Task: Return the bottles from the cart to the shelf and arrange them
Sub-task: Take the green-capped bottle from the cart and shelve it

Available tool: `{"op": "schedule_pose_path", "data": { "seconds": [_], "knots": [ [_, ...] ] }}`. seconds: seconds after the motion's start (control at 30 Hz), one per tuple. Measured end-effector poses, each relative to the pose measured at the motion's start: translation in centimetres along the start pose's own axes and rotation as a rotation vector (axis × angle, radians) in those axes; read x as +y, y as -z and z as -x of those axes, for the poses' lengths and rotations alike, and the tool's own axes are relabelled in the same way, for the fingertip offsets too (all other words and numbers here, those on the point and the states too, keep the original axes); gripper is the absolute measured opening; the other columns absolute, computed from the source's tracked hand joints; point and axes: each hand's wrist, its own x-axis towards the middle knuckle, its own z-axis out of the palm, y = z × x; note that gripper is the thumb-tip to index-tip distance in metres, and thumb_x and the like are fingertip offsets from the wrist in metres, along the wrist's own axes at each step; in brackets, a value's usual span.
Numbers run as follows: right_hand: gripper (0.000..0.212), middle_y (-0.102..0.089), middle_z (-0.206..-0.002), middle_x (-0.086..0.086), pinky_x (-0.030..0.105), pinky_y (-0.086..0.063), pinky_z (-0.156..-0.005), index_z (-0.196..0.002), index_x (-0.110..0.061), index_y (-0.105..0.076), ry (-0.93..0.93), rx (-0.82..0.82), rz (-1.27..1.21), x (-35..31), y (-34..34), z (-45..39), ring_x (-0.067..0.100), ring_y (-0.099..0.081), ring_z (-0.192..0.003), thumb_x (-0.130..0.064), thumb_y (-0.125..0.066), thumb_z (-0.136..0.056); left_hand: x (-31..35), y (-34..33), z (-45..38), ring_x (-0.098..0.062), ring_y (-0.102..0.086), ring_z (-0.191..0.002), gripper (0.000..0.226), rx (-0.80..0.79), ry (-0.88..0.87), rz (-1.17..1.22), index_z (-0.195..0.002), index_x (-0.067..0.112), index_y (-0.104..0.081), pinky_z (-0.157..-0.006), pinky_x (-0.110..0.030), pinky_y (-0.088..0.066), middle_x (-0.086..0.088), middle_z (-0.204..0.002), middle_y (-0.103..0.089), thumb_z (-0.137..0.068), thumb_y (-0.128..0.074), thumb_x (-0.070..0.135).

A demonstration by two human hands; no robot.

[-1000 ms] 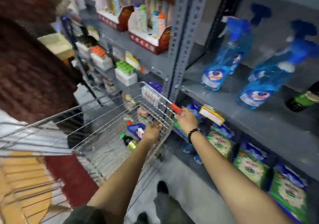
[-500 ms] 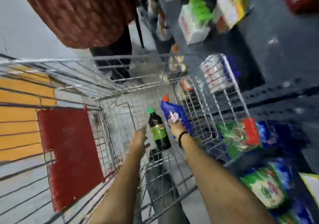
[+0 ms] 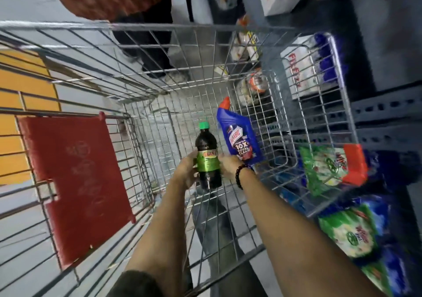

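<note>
- My left hand (image 3: 186,171) grips the dark bottle (image 3: 207,157) at its green label, from the left side.
- My right hand (image 3: 229,165) closes on the same bottle from the right; a beaded bracelet (image 3: 239,175) sits on that wrist.
- The dark bottle, green cap up, is inside the wire cart (image 3: 146,29).
- The blue cleaner bottle (image 3: 238,136), red cap away from me, lies in the cart, just beside my right hand.

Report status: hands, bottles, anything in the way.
Left hand and right hand both on the dark bottle, inside the cart. Blue bottle beside it, ungrasped. Cart walls all round; lift straight up.
</note>
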Motion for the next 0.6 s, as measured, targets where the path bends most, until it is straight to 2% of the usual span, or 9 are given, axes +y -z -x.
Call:
{"op": "schedule_pose_path", "data": {
  "seconds": [0.03, 0.1, 0.13, 0.17, 0.2, 0.33, 0.43, 0.5, 0.6],
  "knots": [
    [0.044, -0.05, -0.132, 0.023, 0.03, -0.043, -0.078, -0.129, 0.004, -0.046, 0.009, -0.038, -0.048, 0.0, 0.3, 0.9, 0.02, -0.047, -0.104, -0.025, -0.04, -0.096, 0.2, 0.4, 0.8, -0.019, -0.054, -0.081, 0.029, -0.021, -0.01, -0.009, -0.094, 0.017, -0.059, -0.066, -0.034, -0.045, -0.002, -0.092, -0.058, -0.092, -0.039, 0.039],
    [0.031, -0.058, -0.122, 0.016, 0.032, -0.05, -0.084, -0.116, -0.005, -0.055, 0.024, -0.096, -0.244, -0.1, 1.2, 3.1, 0.022, -0.058, -0.107, -0.024, -0.049, -0.093, 0.9, 0.8, 2.7, -0.019, -0.055, -0.08, 0.029, -0.068, -0.062, -0.012, -0.089, 0.02, -0.061, -0.067, -0.035, -0.047, -0.001, -0.089, -0.058, -0.092, -0.037, 0.036],
    [0.015, -0.065, -0.11, 0.013, 0.029, -0.056, -0.078, -0.1, -0.011, -0.058, 0.05, -0.138, -0.344, -0.3, 1.8, 4.6, 0.016, -0.067, -0.096, -0.022, -0.052, -0.093, 1.5, 0.9, 3.8, -0.02, -0.055, -0.081, 0.029, -0.107, -0.097, -0.009, -0.089, 0.02, -0.061, -0.069, -0.036, -0.048, -0.001, -0.09, -0.058, -0.092, -0.037, 0.034],
    [0.009, -0.069, -0.092, 0.006, 0.023, -0.057, -0.063, -0.086, -0.015, -0.056, 0.098, -0.185, -0.415, -0.5, 2.5, 6.4, 0.009, -0.07, -0.076, -0.021, -0.052, -0.092, 2.2, 0.8, 5.1, -0.02, -0.056, -0.082, 0.029, -0.158, -0.131, -0.013, -0.09, 0.02, -0.062, -0.071, -0.037, -0.048, -0.001, -0.091, -0.059, -0.093, -0.036, 0.033],
    [0.013, -0.067, -0.079, 0.0, 0.021, -0.052, -0.054, -0.079, -0.017, -0.053, 0.159, -0.213, -0.452, -0.7, 3.3, 8.4, 0.007, -0.066, -0.063, -0.02, -0.053, -0.092, 3.0, 0.5, 6.6, -0.02, -0.057, -0.082, 0.03, -0.217, -0.157, -0.031, -0.093, 0.02, -0.062, -0.072, -0.038, -0.048, 0.0, -0.091, -0.06, -0.093, -0.036, 0.034],
    [0.011, -0.062, -0.087, -0.003, 0.031, -0.048, -0.072, -0.082, -0.022, -0.06, 0.398, -0.225, -0.534, 0.3, 6.9, 16.8, 0.013, -0.057, -0.079, -0.019, -0.055, -0.09, 6.1, -2.4, 13.7, -0.013, -0.059, -0.077, 0.038, -0.43, -0.217, -0.214, -0.099, 0.021, -0.06, -0.072, -0.035, -0.05, 0.003, -0.088, -0.062, -0.095, -0.031, 0.044],
    [0.016, -0.071, -0.081, -0.008, 0.027, -0.055, -0.064, -0.079, -0.025, -0.072, 0.583, -0.193, -0.703, 3.2, 9.3, 23.6, 0.007, -0.065, -0.071, -0.021, -0.058, -0.086, 6.1, -6.7, 19.8, -0.014, -0.052, -0.077, 0.048, -0.611, -0.268, -0.366, -0.102, 0.02, -0.06, -0.072, -0.034, -0.048, -0.002, -0.094, -0.055, -0.095, -0.023, 0.05],
    [0.013, -0.075, -0.075, -0.012, 0.022, -0.055, -0.061, -0.075, -0.027, -0.076, 0.721, -0.132, -0.814, 6.3, 10.7, 28.0, 0.003, -0.068, -0.066, -0.024, -0.064, -0.075, 5.1, -10.0, 23.7, -0.016, -0.053, -0.079, 0.051, -0.703, -0.316, -0.488, -0.102, 0.019, -0.061, -0.072, -0.033, -0.047, -0.003, -0.097, -0.059, -0.095, -0.021, 0.05],
    [0.023, -0.075, -0.082, -0.011, 0.027, -0.047, -0.072, -0.089, -0.024, -0.072, 0.87, 0.046, -0.907, 12.3, 13.0, 33.9, 0.005, -0.067, -0.072, -0.026, -0.071, -0.066, 2.4, -15.9, 28.9, -0.013, -0.064, -0.078, 0.05, -0.855, -0.342, -0.674, -0.1, 0.018, -0.061, -0.068, -0.03, -0.052, 0.001, -0.088, -0.072, -0.095, -0.023, 0.049]
  ]
}}
